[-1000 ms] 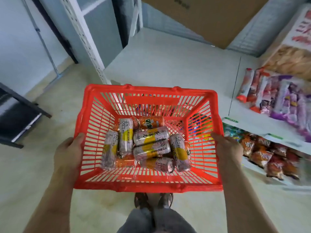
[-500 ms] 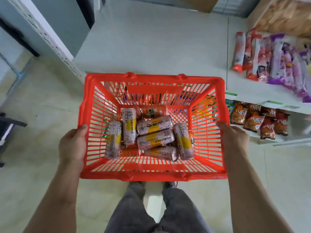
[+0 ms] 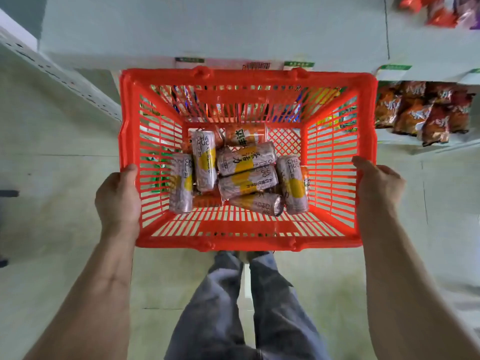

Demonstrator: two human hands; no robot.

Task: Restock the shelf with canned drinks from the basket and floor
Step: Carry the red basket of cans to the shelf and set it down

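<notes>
Pale tiled floor (image 3: 65,229) fills the lower view, and a white shelf (image 3: 259,29) stands right in front of you. Over the last second you have stepped closer: the basket (image 3: 249,239), which was short of the shelf edge, now has its far rim level with the price-label strip (image 3: 298,64), and your view has tipped more steeply down. The empty stretch of shelf board is now within reach, so I judge the carry is nearly done and unloading can begin; no can has left the basket yet.

Your left hand (image 3: 118,201) grips the left rim, thumb hooked over the top edge. Your right hand (image 3: 376,181) holds the right rim with fingers curled around its outside. Both carry the basket clear of the floor.

The basket is glossy red moulded plastic with slatted walls and a lattice bottom, so lower shelves show through it. The canned drinks (image 3: 239,175) lie on their sides in a loose heap on its bottom: slim, smooth metal cylinders, silver-pink with yellow patches, over a few orange ones. They look likely to roll if the basket tilts. To the right, crinkly foil snack bags (image 3: 420,113) sit on a lower shelf.
</notes>
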